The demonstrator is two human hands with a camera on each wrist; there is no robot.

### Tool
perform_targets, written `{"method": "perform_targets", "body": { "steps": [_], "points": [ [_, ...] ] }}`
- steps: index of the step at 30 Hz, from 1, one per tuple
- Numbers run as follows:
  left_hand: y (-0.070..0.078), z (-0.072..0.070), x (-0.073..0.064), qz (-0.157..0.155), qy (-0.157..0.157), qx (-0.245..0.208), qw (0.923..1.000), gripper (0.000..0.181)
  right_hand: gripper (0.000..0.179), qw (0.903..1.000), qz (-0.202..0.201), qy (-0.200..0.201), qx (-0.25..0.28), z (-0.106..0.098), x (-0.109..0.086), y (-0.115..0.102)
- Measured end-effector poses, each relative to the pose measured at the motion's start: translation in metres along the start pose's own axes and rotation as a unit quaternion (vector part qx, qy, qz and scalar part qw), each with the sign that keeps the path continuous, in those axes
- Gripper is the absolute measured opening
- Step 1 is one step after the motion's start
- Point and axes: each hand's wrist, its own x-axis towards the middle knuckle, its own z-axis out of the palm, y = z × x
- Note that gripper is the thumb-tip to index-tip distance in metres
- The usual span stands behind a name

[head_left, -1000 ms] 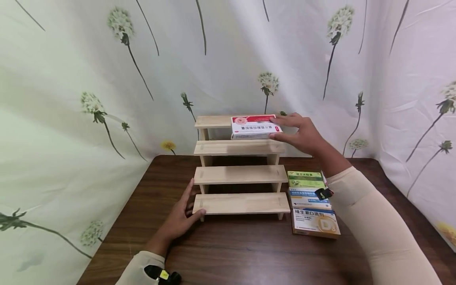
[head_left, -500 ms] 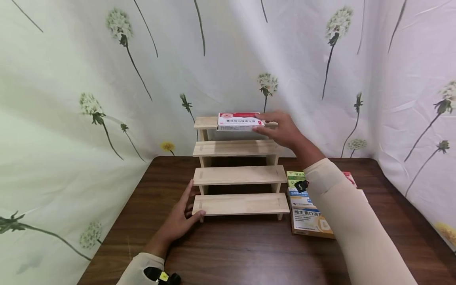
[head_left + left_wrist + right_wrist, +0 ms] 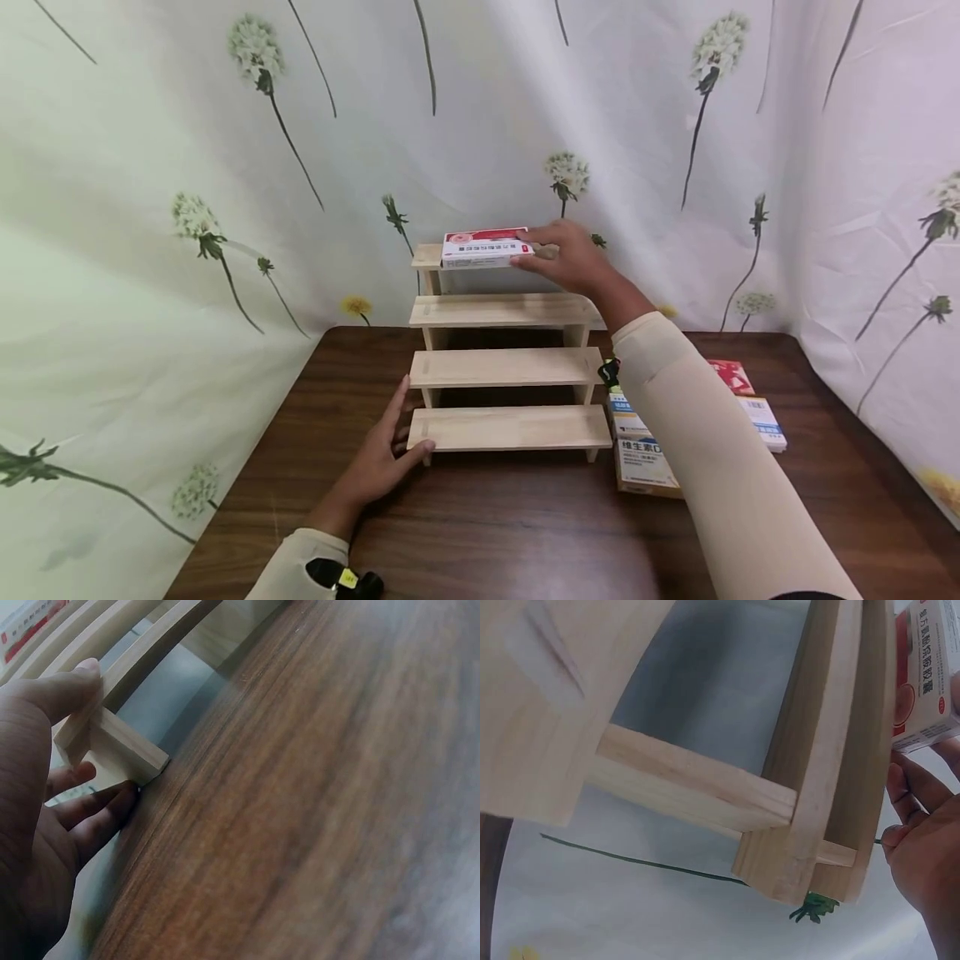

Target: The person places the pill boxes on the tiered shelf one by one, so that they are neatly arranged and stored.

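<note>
Rack of pale wood in four steps (image 3: 506, 367) stands on the brown worktop (image 3: 480, 525), with the red-and-white medicine box (image 3: 483, 249) at its top step (image 3: 428, 254). The right hand (image 3: 573, 257) pinches that box by its right end — thumb on the near side, fingers on the far side, parted by the box's width — a hold that leaves most of the box reaching leftward along the step. Whether it bears on the wood or hangs just above, I cannot tell. The left hand (image 3: 382, 458) is loosely spread, thumb against the near-left corner of the bottom step (image 3: 510, 429) and fingers along the left side, probably to steady the rack.

Bare wood shows left of the box; the dandelion-print curtain (image 3: 480, 158) hangs behind, so room on the far side looks tight. The right sleeve (image 3: 705, 442) crosses above the vitamin D box (image 3: 647, 465), hiding part of it.
</note>
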Motion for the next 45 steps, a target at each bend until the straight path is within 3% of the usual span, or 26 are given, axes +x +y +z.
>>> {"method": "perform_targets", "body": {
  "steps": [22,45],
  "points": [
    [0.003,0.000,-0.001,0.003,-0.003,0.000,1.0000,0.106,0.061,0.9981,0.046,-0.028,-0.030,0.014,0.026,-0.006],
    [0.005,0.000,-0.001,-0.011,-0.003,0.012,0.9999,0.106,0.072,0.9896,0.001,-0.049,-0.135,0.016,0.032,-0.015]
  ]
}}
